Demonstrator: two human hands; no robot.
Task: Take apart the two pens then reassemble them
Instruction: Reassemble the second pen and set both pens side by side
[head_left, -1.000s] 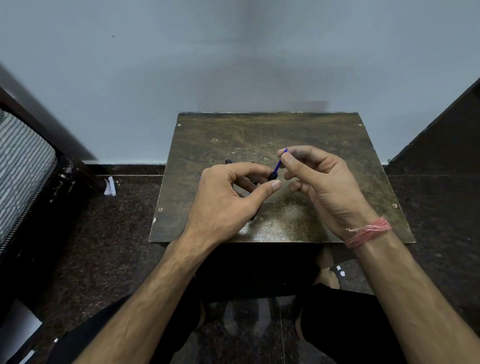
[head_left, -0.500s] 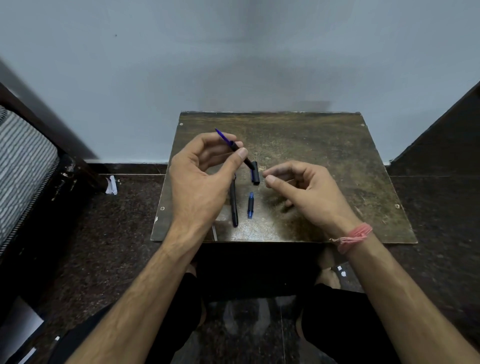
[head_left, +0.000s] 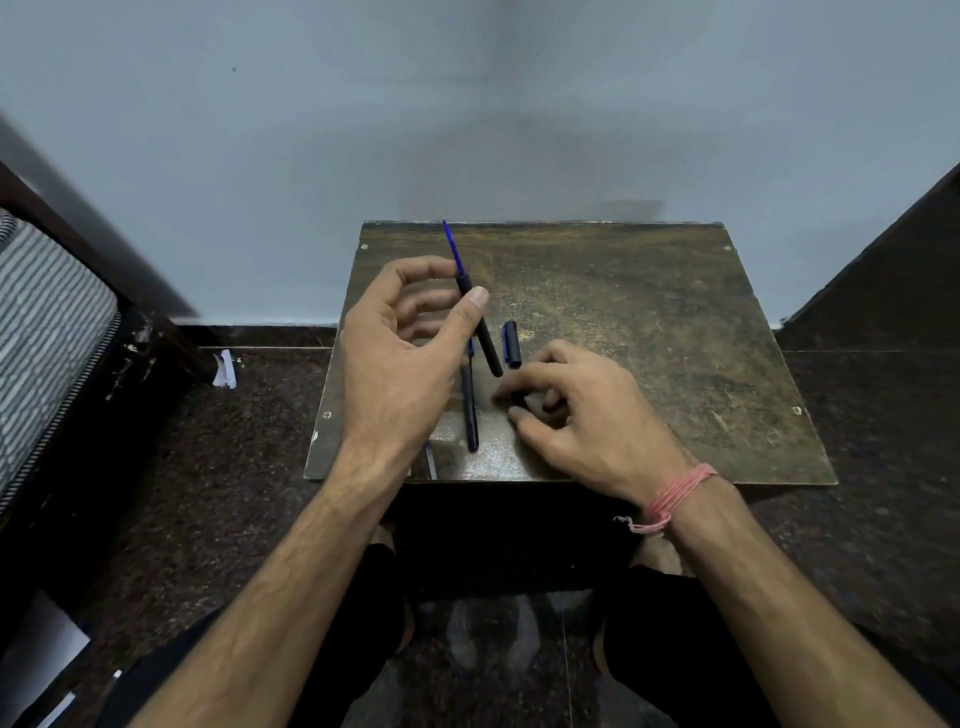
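My left hand (head_left: 400, 358) holds a black pen barrel (head_left: 483, 332) between thumb and fingers, above the small brown table (head_left: 675, 322). A blue refill (head_left: 453, 247) sticks out of the barrel's far end. Under that hand a second black pen (head_left: 470, 410) lies lengthwise on the table. Just right of the held barrel lies a short dark cap (head_left: 511, 344). My right hand (head_left: 587, 421) rests low on the table, its thumb and fingertips closed around a small dark pen piece (head_left: 519, 399), mostly hidden by the fingers.
The table stands against a pale wall (head_left: 519, 130). To the left is a dark frame with a striped cushion (head_left: 41, 332), and a paper scrap (head_left: 224, 369) lies on the floor. Dark furniture (head_left: 883, 260) rises on the right. My knees are below the table's near edge.
My left hand has tilted the barrel more upright, the refill now pointing away from me. My right hand has dropped onto the small blue piece that lay bare on the table.
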